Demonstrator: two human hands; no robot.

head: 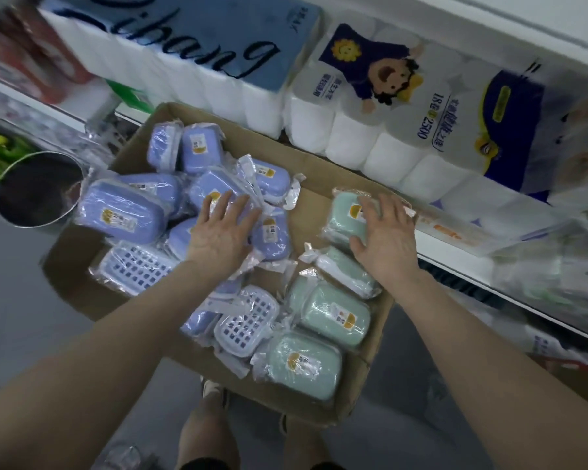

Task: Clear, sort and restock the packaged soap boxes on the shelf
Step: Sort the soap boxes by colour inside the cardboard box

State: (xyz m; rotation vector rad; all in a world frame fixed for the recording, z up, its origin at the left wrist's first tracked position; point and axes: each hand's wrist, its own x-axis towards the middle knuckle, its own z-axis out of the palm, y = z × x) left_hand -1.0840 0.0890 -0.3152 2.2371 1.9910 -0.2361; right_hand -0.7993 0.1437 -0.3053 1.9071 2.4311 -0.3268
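Open cardboard box point(314, 212); left hand point(219, 232) spread flat on purple soap boxes point(126, 212), right hand point(386, 235) splayed over green soap box point(345, 212); slippery wrap, could slip away.

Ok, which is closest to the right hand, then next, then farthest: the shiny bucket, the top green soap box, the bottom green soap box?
1. Top green soap box, under the right hand.
2. Bottom green soap box, near corner of the carton.
3. Shiny bucket, far left, beside the carton.
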